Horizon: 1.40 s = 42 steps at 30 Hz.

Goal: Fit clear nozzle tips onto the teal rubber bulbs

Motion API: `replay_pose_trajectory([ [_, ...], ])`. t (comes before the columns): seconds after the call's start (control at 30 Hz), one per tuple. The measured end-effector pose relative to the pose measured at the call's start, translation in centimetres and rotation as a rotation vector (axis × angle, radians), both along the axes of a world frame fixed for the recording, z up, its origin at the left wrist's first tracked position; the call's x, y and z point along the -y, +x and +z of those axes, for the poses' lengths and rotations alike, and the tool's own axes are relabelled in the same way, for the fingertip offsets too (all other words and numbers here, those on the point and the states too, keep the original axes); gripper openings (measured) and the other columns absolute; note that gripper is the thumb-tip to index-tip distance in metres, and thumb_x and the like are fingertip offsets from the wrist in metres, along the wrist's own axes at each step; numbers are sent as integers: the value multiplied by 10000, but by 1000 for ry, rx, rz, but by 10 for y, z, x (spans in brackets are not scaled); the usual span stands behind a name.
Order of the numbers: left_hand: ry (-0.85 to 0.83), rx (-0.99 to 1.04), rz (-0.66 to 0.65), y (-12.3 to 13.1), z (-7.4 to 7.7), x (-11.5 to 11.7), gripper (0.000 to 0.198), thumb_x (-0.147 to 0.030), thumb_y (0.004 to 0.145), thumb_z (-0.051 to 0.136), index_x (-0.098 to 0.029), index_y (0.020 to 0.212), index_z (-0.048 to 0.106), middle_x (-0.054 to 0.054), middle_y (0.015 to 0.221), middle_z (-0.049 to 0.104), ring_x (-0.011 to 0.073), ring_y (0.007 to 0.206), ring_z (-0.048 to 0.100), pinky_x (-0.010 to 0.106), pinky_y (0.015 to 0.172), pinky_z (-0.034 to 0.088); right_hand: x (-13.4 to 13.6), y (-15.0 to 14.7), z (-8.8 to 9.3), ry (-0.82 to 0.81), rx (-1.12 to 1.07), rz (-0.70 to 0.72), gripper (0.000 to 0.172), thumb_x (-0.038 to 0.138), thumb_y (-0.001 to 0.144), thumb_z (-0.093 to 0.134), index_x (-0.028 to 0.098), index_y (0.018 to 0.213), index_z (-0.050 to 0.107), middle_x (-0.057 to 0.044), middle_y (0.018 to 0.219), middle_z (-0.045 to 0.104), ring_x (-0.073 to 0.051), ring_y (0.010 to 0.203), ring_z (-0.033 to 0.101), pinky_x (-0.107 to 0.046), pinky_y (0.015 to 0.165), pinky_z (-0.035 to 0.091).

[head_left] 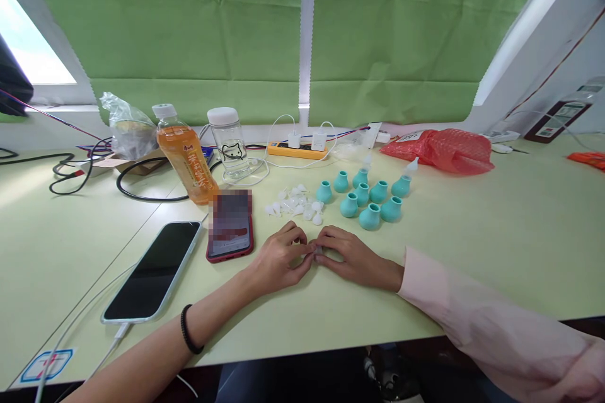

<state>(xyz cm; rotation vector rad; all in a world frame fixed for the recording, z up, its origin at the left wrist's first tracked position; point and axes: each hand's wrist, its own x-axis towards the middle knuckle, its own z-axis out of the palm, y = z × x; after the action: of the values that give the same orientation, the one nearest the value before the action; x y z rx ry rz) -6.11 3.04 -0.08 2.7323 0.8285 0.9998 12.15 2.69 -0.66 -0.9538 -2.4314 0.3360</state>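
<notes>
My left hand (pixel 287 256) and my right hand (pixel 347 256) meet near the table's front middle. The fingertips of both pinch one small translucent white tip (pixel 318 251), mostly covered by the fingers. Just beyond my hands lies a loose pile of similar white tips (pixel 295 201). To the right of the pile stand several teal rubber bulbs (pixel 369 216) with round open necks. Two at the back carry a pointed translucent tip, such as the right one (pixel 401 185).
On the left lie a charging phone (pixel 154 271) and a red-cased phone (pixel 230 227). Behind them stand an orange drink bottle (pixel 186 154) and a clear jar (pixel 229 141). A yellow power strip (pixel 297 150) and a red plastic bag (pixel 444 151) are along the back.
</notes>
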Motion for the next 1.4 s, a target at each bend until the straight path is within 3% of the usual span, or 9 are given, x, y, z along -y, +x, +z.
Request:
replay_pose_trajectory([
  [0.37, 24, -111, -35, 2, 1, 3, 153, -104, 705, 449, -137, 726, 597, 84, 803, 549, 170, 771, 489, 278, 627, 446, -1, 0, 1, 0, 51, 1, 138, 253, 802, 447, 162, 848, 541, -49, 831, 520, -153, 789, 479, -292, 692, 419],
  [0.57, -128, 33, 62, -1, 3, 0, 248, -185, 728, 474, -134, 961, 542, 78, 873, 569, 161, 813, 528, 281, 708, 442, -1, 0, 2, -11, 36, -2, 170, 256, 812, 426, 173, 916, 532, -55, 862, 527, -165, 821, 483, -310, 718, 421],
  [0.83, -393, 19, 104, 2, 6, -2, 231, -287, 734, 509, -188, 939, 542, 17, 755, 587, 138, 701, 536, 244, 634, 417, 0, 0, -2, -43, -69, -15, 199, 237, 764, 492, 182, 955, 478, -39, 838, 549, -151, 773, 497, -298, 687, 432],
  [0.97, -432, 21, 98, 1, 7, -1, 293, -237, 672, 558, -176, 956, 520, 3, 733, 559, 132, 663, 515, 234, 610, 407, 3, 1, 1, 61, -140, -4, 265, 214, 710, 530, 184, 965, 465, -58, 912, 515, -163, 841, 489, -306, 719, 427],
  [1.07, -405, -77, 82, 1, 9, -1, 311, -198, 666, 543, -167, 975, 534, 33, 801, 544, 155, 716, 508, 259, 643, 412, -1, 7, 10, 284, -218, -121, 294, 232, 688, 541, 189, 971, 470, -84, 995, 472, -197, 925, 457, -344, 762, 402],
  [1.17, -394, -187, 7, 0, 10, 0, 291, -172, 702, 508, -182, 991, 540, 53, 878, 524, 183, 827, 492, 287, 710, 412, -10, 17, 19, 487, -134, -365, 257, 275, 694, 531, 186, 933, 506, -93, 1030, 471, -232, 931, 435, -384, 762, 359],
  [1.3, -350, -185, -27, 0, 10, 1, 292, -149, 740, 473, -186, 1028, 505, 62, 939, 516, 196, 908, 454, 320, 785, 394, -25, 28, 21, 521, 180, -655, 380, 356, 691, 507, 167, 1020, 502, -112, 1044, 500, -294, 935, 410, -423, 729, 289],
  [1.4, -315, -102, -3, 0, 10, 1, 302, -123, 753, 447, -184, 1048, 475, 63, 969, 520, 193, 933, 441, 327, 804, 387, -32, 33, 16, 486, 332, -709, 372, 333, 714, 475, 152, 1037, 499, -119, 988, 540, -280, 867, 444, -421, 711, 253],
])
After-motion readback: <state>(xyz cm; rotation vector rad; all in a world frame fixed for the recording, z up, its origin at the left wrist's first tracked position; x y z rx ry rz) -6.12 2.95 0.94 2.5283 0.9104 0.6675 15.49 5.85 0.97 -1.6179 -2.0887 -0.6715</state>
